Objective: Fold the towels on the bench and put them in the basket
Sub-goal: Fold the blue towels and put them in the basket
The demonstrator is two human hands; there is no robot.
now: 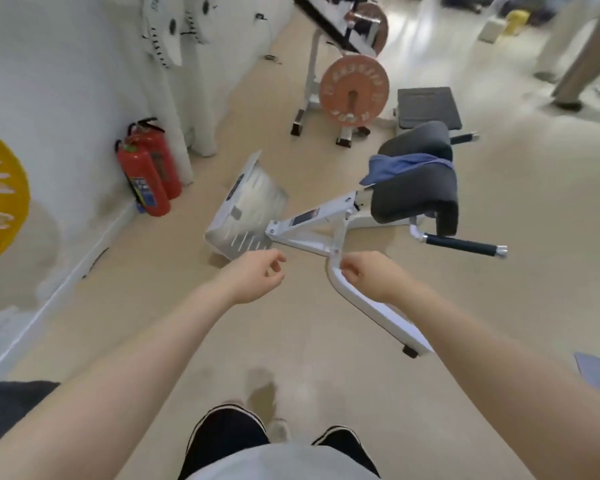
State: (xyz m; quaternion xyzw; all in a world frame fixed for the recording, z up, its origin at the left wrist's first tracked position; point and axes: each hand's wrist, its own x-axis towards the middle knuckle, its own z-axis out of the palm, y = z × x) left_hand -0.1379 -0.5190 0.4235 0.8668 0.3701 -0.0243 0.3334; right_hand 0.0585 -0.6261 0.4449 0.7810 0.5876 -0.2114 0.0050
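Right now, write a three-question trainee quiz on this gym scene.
1. True or false: the blue towel lies draped over the bench pads.
2. The white basket stands: A) on the bench, B) on the floor left of the bench frame, C) in the left hand.
3. What does the right hand hold?

Key: 1 true. 2 B. 3 Nothing; its fingers hang loosely curled.

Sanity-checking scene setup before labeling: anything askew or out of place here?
Two things. The white basket on the floor left of the bench looks tipped, not upright. A blue towel lies bunched and unfolded over the bench pads. Both hands, left and right, hold nothing.
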